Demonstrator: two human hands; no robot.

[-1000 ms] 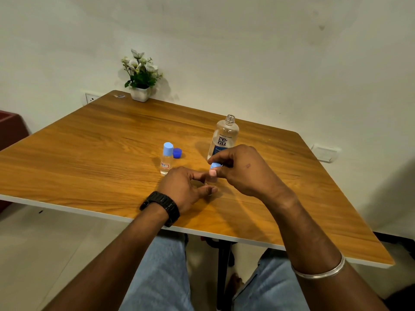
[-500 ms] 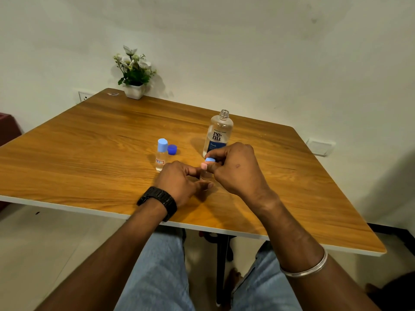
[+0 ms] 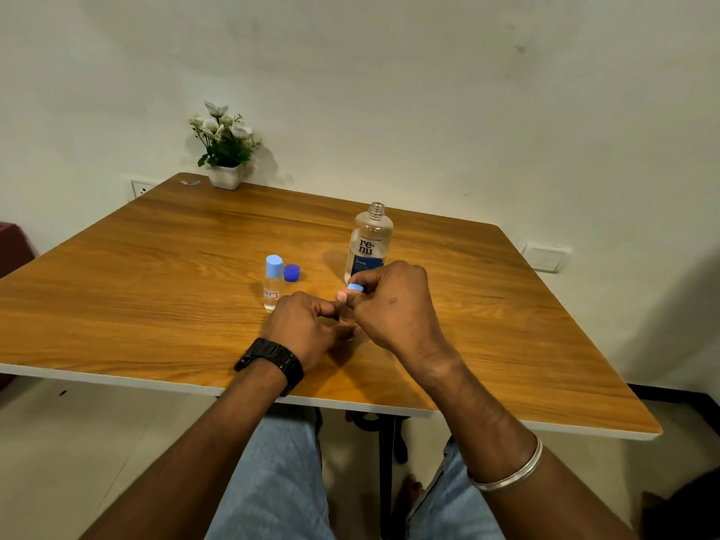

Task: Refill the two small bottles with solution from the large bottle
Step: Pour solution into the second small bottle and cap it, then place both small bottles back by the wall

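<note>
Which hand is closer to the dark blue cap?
Left. The left hand lies just in front of the dark blue cap; the right hand is farther off to its right.

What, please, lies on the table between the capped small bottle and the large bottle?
In the head view, a loose dark blue cap lies just right of the capped small bottle; from there to the large bottle is bare table.

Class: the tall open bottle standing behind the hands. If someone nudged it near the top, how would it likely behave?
The large bottle is tall on a narrow base, so it would probably tip rather than slide. Its neck is uncapped, so any solution inside would likely spill. It looks like clear, light plastic.
</note>
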